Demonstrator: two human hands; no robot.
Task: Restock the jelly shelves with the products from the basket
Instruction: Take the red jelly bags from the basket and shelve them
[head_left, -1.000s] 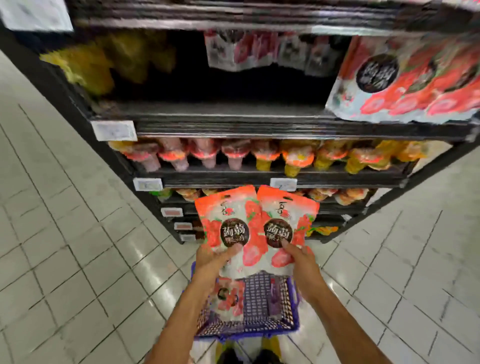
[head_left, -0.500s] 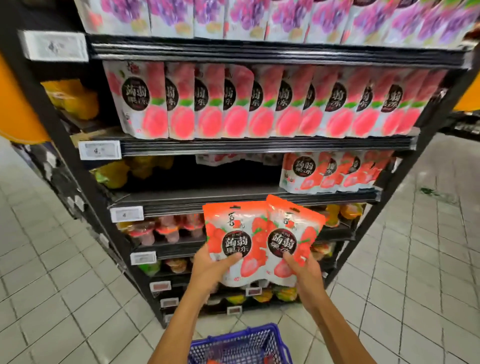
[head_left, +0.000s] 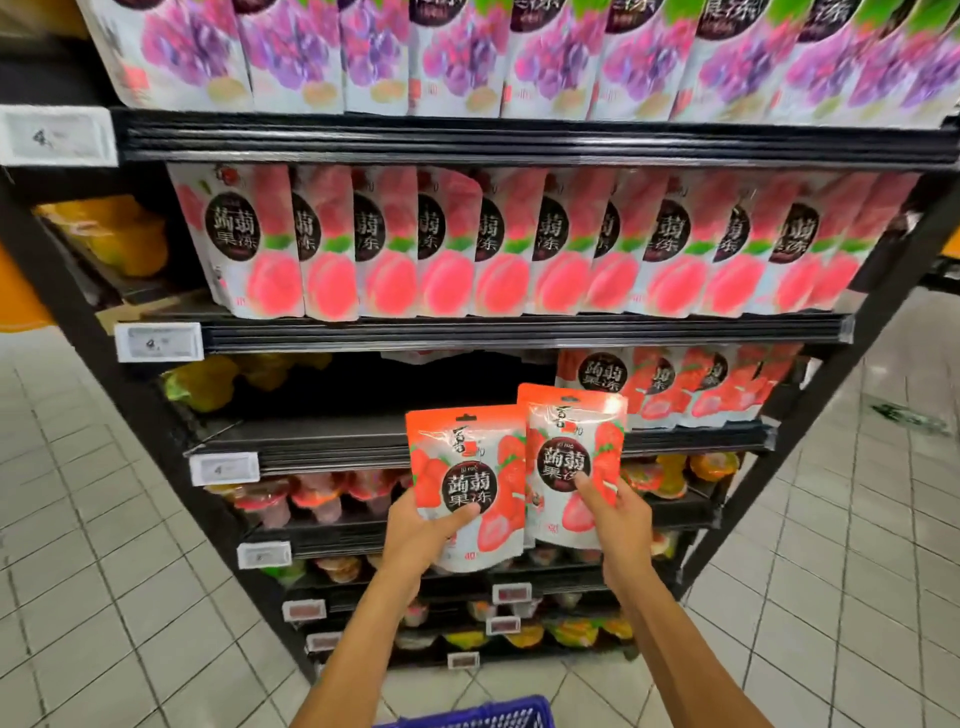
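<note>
- Holding two strawberry jelly pouches upright and side by side, both hands are raised in front of the half-empty shelf (head_left: 332, 447), a black board with a dark gap across its middle.
- The left hand (head_left: 418, 540) grips the left pouch (head_left: 465, 483) low down, with the thumb laid across the front and the fingers curled behind it. In the head view this pouch overlaps the shelf's front edge.
- The right hand (head_left: 623, 525) clamps the right pouch (head_left: 571, 447) near its lower right corner, thumb pressed just under the dark round label. This pouch sits a little higher, and its top rises above the shelf's front edge.
- The inner edges of the two pouches meet.
- At the right end of the shelf stands a row of matching strawberry pouches (head_left: 670, 384), just behind the raised right pouch.
- At the left end of the shelf lie yellow-green jelly packs (head_left: 208, 384).
- A white price tag (head_left: 224, 467) is fixed at the shelf's front left corner.
- One level above the shelf runs a full row of peach pouches (head_left: 493, 244), and above those a row of grape pouches (head_left: 467, 52).
- Directly below the shelf sit red and orange jelly cups (head_left: 311, 493).
- Well below the shelf, between the forearms, the blue basket (head_left: 478, 719) shows only its rim.
</note>
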